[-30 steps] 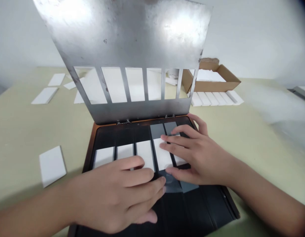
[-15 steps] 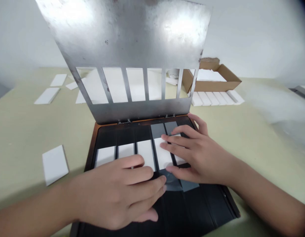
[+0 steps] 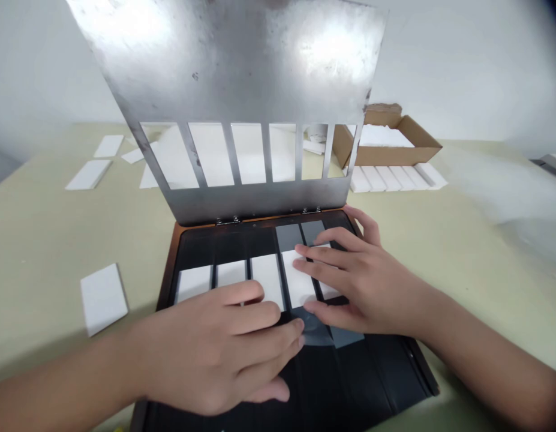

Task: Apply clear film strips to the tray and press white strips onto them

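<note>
A black slotted tray (image 3: 349,378) lies below me, its hinged metal plate (image 3: 260,78) raised behind it. White rectangular pieces stand in a row across its slots, including a middle white piece (image 3: 265,270) and one farther right (image 3: 295,276). Dark grey film strips (image 3: 288,235) show above and below the two right-hand pieces. My right hand (image 3: 367,282) is spread, fingertips on the right pieces and thumb at a lower edge. My left hand (image 3: 224,348) hovers over the tray's left side, fingers bent and thumb apart. Its fingertips reach a grey film end (image 3: 316,330); contact is unclear.
A loose white piece (image 3: 104,299) lies on the table left of the tray. Behind the plate, a cardboard box (image 3: 394,157) holds white material, with a row of white pieces (image 3: 385,179) before it. More white pieces (image 3: 89,174) lie at the back left.
The view has shifted very slightly. Both hands keep nearly the same pose and place, and the white pieces and film have not visibly moved in the tray.
</note>
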Action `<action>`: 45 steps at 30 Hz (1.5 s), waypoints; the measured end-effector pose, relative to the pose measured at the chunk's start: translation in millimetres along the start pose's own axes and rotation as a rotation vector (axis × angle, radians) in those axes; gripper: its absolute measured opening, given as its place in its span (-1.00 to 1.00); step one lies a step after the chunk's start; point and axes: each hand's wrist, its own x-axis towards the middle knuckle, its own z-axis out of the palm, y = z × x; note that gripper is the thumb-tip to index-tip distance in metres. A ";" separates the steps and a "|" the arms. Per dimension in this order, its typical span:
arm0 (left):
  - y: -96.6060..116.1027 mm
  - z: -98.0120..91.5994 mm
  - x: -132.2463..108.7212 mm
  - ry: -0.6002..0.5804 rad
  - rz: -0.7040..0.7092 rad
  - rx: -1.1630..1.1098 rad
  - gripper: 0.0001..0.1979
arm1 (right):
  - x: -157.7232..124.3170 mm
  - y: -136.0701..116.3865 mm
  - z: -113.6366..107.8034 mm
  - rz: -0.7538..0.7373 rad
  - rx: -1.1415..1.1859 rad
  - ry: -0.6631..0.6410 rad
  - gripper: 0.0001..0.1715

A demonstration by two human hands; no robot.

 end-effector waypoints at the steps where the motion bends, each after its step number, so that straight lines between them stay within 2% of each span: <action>1: 0.4 0.0 -0.3 0.002 0.000 0.000 -0.66 | -0.2 -0.3 -0.6 0.003 0.001 -0.003 -0.49; 6: 1.5 1.0 -3.5 0.015 -0.056 0.023 -0.67 | -1.6 1.3 -2.8 0.017 0.063 -0.027 -0.43; 10: 1.5 1.4 -5.0 0.033 -0.155 0.056 -0.67 | -2.1 2.4 0.5 0.009 0.127 0.035 -0.15; 12: 1.0 2.2 -4.2 0.035 -0.227 0.049 -0.66 | -1.2 1.6 3.1 0.025 0.119 0.054 -0.09; 17: -1.5 5.4 -2.1 0.032 -0.365 -0.006 -0.72 | 2.6 0.2 7.4 0.070 0.084 0.054 -0.49; 19: -1.7 4.6 -3.0 0.050 -0.400 0.013 -0.71 | 3.5 0.8 8.0 0.082 0.096 0.053 -0.57; 22: -0.2 1.5 -5.0 0.062 -0.283 0.058 -0.69 | 4.4 2.2 9.0 0.096 0.119 0.068 -0.66; 25: 2.6 1.2 -4.8 0.000 -0.131 0.045 -0.68 | 5.2 3.3 10.4 0.111 0.133 0.078 -0.71; 29: 4.6 6.7 -2.8 -0.071 -0.201 0.002 -0.60 | 6.8 4.0 13.1 0.118 0.122 0.082 -0.76; 35: 4.8 11.1 -2.2 -0.085 -0.289 -0.010 -0.52 | 8.2 4.2 14.7 0.126 0.075 0.082 -0.66; 42: 6.6 10.1 -2.8 -0.047 -0.407 0.001 -0.51 | 6.7 1.1 1.8 0.122 0.163 0.021 -0.48; 45: 7.7 10.0 -4.1 -0.038 -0.452 0.013 -0.51 | 5.5 1.6 0.9 0.103 0.180 -0.006 -0.28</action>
